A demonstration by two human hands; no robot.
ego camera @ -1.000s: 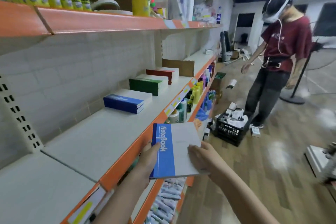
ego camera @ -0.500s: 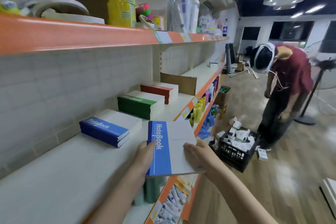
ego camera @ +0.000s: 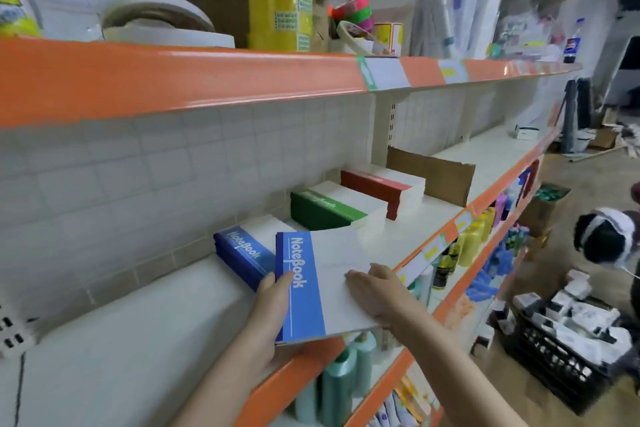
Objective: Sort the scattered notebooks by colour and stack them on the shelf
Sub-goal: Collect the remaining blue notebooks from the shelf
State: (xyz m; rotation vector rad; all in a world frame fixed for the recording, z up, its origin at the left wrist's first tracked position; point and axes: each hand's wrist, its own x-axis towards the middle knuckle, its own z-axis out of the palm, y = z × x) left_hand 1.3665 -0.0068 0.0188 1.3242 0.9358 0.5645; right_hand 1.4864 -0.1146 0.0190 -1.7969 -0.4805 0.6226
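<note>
Two hands carry one blue notebook above the shelf edge. Left hand grips the spine side, thumb on top; right hand lies flat on the white cover. Blue stack sits just beyond the left hand, touching or nearly touching the notebook's far corner (long axes roughly parallel). Judged: push forward-left to land it.

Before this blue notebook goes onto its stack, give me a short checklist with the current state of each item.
1. Colour match: held blue notebook is next to the blue stack: ok.
2. Grip: left hand holds the spine edge, right hand lies flat on the cover: ok.
3. Notebook over the stack: still short of it, overhanging the shelf edge: not ok.
4. Stack top free of other things: ok.
5. Stack edges squared: cannot tell.
</note>
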